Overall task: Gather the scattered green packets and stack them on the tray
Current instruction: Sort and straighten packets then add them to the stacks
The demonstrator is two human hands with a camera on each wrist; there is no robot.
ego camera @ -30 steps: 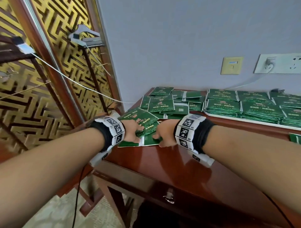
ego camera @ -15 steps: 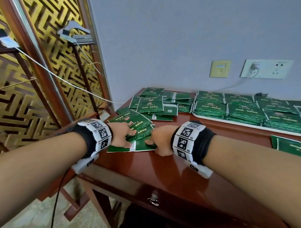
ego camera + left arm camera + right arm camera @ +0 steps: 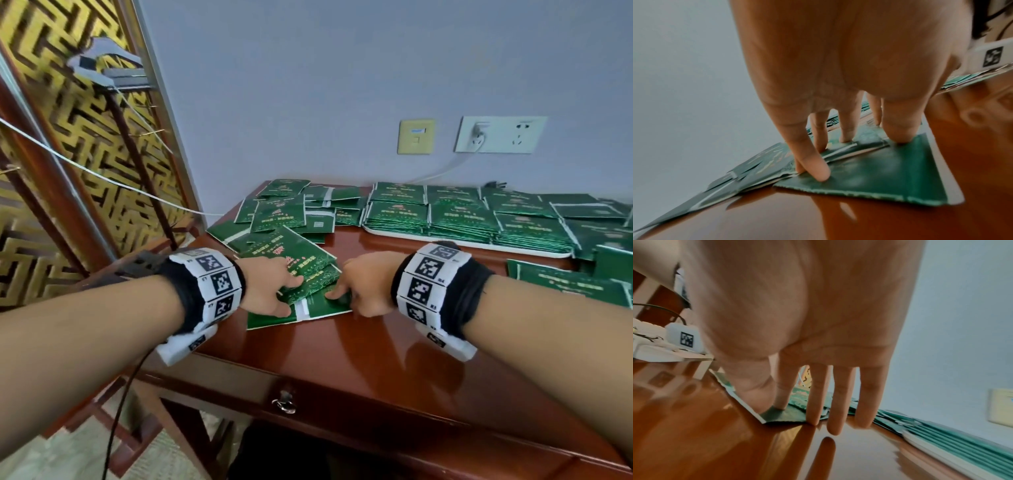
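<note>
A small loose pile of green packets (image 3: 301, 270) lies near the left front of the wooden table (image 3: 376, 349). My left hand (image 3: 291, 294) presses on the pile's left side, its straight fingers (image 3: 813, 165) on the overlapping packets (image 3: 879, 175). My right hand (image 3: 337, 293) touches the right side: thumb and forefinger tips meet on the corner of the lowest packet (image 3: 781, 416), and the other fingers (image 3: 836, 418) are straight above the table. Several neat stacks of packets (image 3: 459, 219) fill the white tray (image 3: 411, 236) at the back right.
More green packets (image 3: 284, 212) lie scattered at the back left, and others (image 3: 565, 284) lie right of my right arm. A wall socket (image 3: 496, 133) with a plugged cable is behind the tray. A gold lattice screen (image 3: 68, 137) stands left. A key (image 3: 284, 404) hangs from the drawer.
Both hands stay on the small pile and have closed in on it a little. The head view has shifted, so the tray sits further right.
</note>
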